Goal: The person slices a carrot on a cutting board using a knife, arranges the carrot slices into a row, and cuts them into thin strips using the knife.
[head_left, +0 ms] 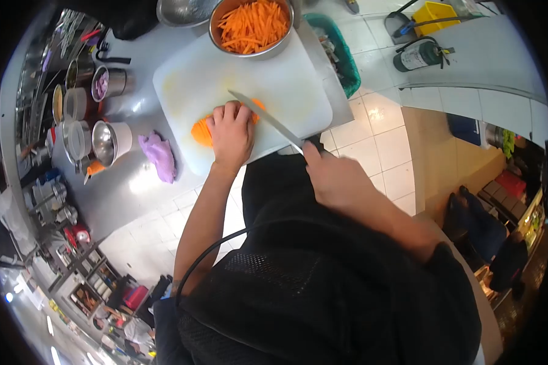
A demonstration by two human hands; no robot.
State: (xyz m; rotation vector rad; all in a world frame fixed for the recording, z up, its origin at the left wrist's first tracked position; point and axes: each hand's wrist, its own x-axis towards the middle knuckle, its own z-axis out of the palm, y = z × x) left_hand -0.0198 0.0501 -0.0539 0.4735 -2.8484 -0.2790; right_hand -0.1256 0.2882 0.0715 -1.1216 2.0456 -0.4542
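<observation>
My left hand (232, 131) presses down on cut carrot (201, 132) near the front edge of the white cutting board (280, 79), its fingers bent and close together. Some orange carrot shows on both sides of the fingers. In my right hand (342, 176) is a kitchen knife (271, 120), gripped by the handle. Its blade slants across the board, just right of my left hand, and passes over the carrot's right end. At the back of the board sits a steel bowl (263, 55) holding many carrot strips (254, 25).
Left of the board, a crumpled purple cloth (157, 157) lies on the steel counter (141, 201), near several containers and a tilted steel pot (111, 143). A green bin (345, 64) stands behind right. Farther right are a fire extinguisher (418, 56) and a person (484, 228).
</observation>
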